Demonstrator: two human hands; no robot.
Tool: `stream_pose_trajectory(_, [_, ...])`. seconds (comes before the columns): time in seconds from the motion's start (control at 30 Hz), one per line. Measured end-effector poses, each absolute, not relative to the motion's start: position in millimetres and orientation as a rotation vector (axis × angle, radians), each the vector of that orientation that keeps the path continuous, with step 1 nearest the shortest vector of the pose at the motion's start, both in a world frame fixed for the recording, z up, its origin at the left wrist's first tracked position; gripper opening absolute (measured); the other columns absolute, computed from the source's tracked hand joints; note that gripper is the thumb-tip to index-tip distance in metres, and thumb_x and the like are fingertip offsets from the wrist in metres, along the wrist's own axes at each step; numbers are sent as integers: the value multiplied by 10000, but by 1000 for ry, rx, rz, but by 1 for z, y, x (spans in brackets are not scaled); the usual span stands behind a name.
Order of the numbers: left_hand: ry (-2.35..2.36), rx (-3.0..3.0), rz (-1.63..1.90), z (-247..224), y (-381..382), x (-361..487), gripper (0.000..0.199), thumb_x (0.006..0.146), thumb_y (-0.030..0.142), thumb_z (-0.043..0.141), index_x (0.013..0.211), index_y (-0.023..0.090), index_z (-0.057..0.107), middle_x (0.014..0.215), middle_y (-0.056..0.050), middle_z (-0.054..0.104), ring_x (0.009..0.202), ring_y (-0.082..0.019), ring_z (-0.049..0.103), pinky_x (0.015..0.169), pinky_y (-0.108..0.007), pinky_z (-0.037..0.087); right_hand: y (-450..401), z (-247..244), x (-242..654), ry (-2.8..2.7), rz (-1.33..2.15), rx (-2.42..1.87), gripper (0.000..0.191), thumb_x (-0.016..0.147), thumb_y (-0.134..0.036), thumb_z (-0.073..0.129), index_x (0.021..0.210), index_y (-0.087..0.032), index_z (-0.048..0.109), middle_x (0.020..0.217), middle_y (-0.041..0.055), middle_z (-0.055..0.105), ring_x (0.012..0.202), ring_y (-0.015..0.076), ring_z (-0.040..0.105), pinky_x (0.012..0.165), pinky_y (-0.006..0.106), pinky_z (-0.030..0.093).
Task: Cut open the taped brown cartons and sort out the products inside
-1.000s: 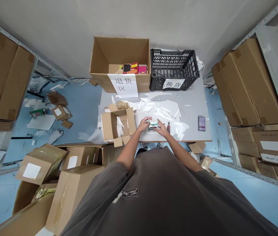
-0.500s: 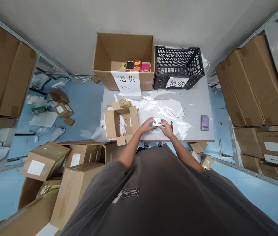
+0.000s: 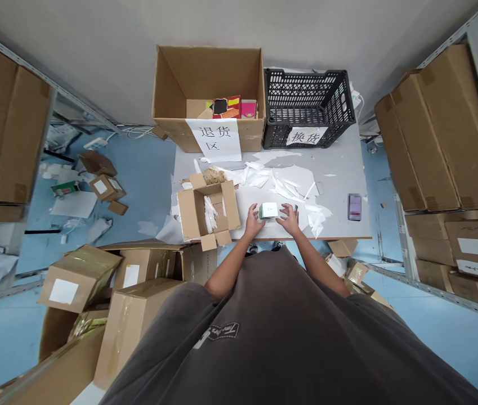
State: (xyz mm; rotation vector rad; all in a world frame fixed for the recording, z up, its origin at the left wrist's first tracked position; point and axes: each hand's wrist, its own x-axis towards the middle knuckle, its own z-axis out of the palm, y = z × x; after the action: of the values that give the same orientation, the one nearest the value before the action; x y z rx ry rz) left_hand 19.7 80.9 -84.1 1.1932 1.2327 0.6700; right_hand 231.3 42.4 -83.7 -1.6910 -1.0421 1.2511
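A small green-and-white box (image 3: 268, 210) with a white label on it rests near the table's front edge. My left hand (image 3: 254, 220) is just left of the box, fingers apart and curved toward it. On the other side my right hand (image 3: 289, 218) is open too, its fingers spread near the box's right side. Neither hand grips the box. A thin dark item (image 3: 296, 208), partly hidden, lies by the right hand. Left of my hands stands an open cardboard box (image 3: 188, 212) holding crumpled white paper.
Torn white paper (image 3: 259, 179) litters the table (image 3: 340, 169). Behind it are a large carton (image 3: 209, 67) with colourful boxes inside and a black plastic crate (image 3: 306, 121). A phone (image 3: 354, 207) lies at the right. Stacked cartons (image 3: 137, 315) crowd the floor at lower left.
Both hands have let go of the small box and moved slightly apart. Its labelled top now shows uncovered. The whole view has shifted slightly.
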Motion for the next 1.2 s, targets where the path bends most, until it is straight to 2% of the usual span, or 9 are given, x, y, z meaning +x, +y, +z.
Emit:
stream_pose_trajectory(0.13, [1259,1009,640,-98,82,28,873,718,252,849,1486,225,436,1617,-214,486,1444,-337,562,1168,-484,496,49,-104,221,-993,1369,-1683,777,701,-380,814,1413,-311,509,1598,158,509,1372,334,611,1071,548,571])
stream_pose_trajectory(0.23, [1242,924,637,-105,96,33,842,744,284,884,1464,239,452,1551,-193,560,1405,-319,590,1149,-465,508,62,-116,209,-946,1384,-1618,842,735,-440,834,1485,-296,480,1545,165,559,1350,310,606,1109,517,551])
stream_pose_trajectory(0.47, [1251,904,632,-105,136,44,780,864,384,811,1534,232,442,1505,-176,596,1304,-281,670,1073,-438,572,100,-113,206,-854,1386,-1636,920,736,-539,813,1560,-285,491,1495,158,586,1245,296,629,1049,500,589])
stream_pose_trajectory(0.63, [1209,994,706,-84,171,64,770,895,382,777,1578,235,454,1486,-164,622,1289,-284,673,1082,-449,576,134,-85,228,-962,1271,-1604,863,751,-525,783,1547,-298,538,1450,130,619,1206,302,629,1030,504,594])
stream_pose_trajectory(0.83, [1200,1054,683,-46,228,90,822,894,452,813,1621,260,481,1428,-138,659,1060,-261,735,978,-448,632,183,-43,265,-1082,1180,-1637,907,751,-500,772,1600,-301,524,1389,124,634,1070,295,646,967,512,623])
stream_pose_trajectory(0.93, [1145,1111,741,-22,268,104,852,908,502,819,1653,287,468,1411,-118,680,1010,-244,743,958,-439,642,221,-18,287,-1166,1116,-1594,906,778,-475,792,1627,-310,523,1359,112,649,1048,294,657,965,504,636])
stream_pose_trajectory(1.2, [1114,1410,1060,49,427,159,899,950,524,843,1702,327,391,1428,-98,661,1270,-291,703,1138,-501,573,403,59,360,-1385,978,-1338,888,869,-390,824,1678,-266,481,1439,118,641,1173,297,674,1057,520,624])
